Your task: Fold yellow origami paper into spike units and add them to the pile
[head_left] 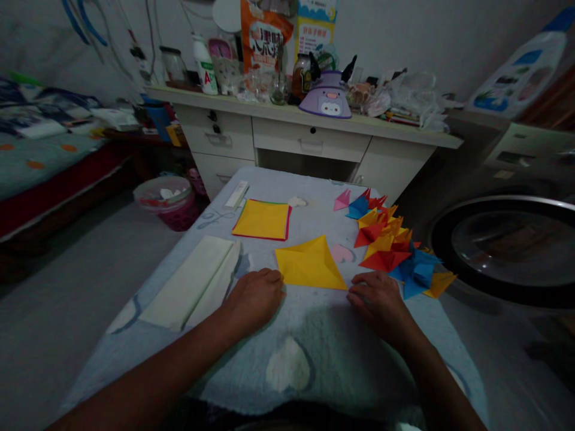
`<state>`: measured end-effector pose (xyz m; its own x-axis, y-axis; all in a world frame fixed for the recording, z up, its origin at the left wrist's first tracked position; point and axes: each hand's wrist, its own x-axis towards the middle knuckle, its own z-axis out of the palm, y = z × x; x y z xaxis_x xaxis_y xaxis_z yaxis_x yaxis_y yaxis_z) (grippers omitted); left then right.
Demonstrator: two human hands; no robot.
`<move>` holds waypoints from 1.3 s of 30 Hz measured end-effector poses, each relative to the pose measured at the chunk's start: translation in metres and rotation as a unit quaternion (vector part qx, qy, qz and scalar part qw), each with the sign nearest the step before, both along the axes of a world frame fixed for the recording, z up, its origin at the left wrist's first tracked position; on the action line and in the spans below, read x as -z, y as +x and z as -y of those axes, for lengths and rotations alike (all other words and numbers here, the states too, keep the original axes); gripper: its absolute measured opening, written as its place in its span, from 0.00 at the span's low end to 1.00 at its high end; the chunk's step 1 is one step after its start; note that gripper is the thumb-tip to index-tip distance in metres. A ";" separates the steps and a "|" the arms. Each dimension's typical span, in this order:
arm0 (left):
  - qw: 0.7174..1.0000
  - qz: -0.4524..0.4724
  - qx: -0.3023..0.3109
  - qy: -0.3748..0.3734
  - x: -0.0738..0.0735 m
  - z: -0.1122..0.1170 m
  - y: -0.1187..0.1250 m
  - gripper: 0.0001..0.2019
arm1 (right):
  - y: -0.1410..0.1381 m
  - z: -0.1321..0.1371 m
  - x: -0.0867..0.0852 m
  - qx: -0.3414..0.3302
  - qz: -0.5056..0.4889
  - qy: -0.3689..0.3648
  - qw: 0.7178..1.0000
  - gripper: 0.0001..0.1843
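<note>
Head view of a cloth-covered table [314, 359]. At its centre lies a folded yellow paper [309, 263], the landmark here. The left hand [254, 299] rests flat at the paper's near left corner, fingertips touching its edge; the right hand [380, 299] rests flat at its near right corner. A stack of square sheets [263, 219], yellow on top, lies beyond the paper to its left. A heap of folded pieces [390, 245], red, yellow and blue, lies just right of it. A folded white cloth [193, 284] lies well to its left.
</note>
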<state>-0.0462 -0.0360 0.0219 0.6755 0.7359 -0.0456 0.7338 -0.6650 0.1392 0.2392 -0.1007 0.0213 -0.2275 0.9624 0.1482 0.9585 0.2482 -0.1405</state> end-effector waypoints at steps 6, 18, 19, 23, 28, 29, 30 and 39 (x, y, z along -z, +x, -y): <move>0.980 0.198 -0.032 0.017 0.000 -0.042 0.009 0.13 | -0.049 -0.033 -0.009 -0.012 -0.091 0.020 0.996 0.14; 0.963 0.252 -0.093 0.033 0.034 -0.055 0.017 0.19 | -0.086 -0.043 0.033 -0.039 -0.145 0.054 0.987 0.28; 0.962 0.251 -0.101 0.031 0.033 -0.055 0.017 0.20 | -0.085 -0.043 0.033 -0.043 -0.144 0.063 0.987 0.26; 0.962 0.235 -0.139 -0.003 0.028 -0.055 0.015 0.24 | -0.083 -0.042 0.032 -0.060 -0.137 0.097 0.984 0.14; 0.959 0.245 -0.142 0.014 0.028 -0.054 0.014 0.21 | -0.083 -0.041 0.032 -0.056 -0.162 0.144 0.975 0.14; 0.958 0.248 -0.140 0.021 0.029 -0.055 0.014 0.20 | -0.082 -0.041 0.032 -0.054 -0.168 0.154 0.972 0.15; 0.958 0.250 -0.139 0.023 0.030 -0.056 0.014 0.19 | -0.081 -0.041 0.033 -0.053 -0.171 0.163 0.970 0.15; 0.955 0.243 -0.165 -0.046 0.031 -0.061 0.013 0.19 | -0.059 -0.044 0.028 -0.095 -0.129 0.176 0.971 0.15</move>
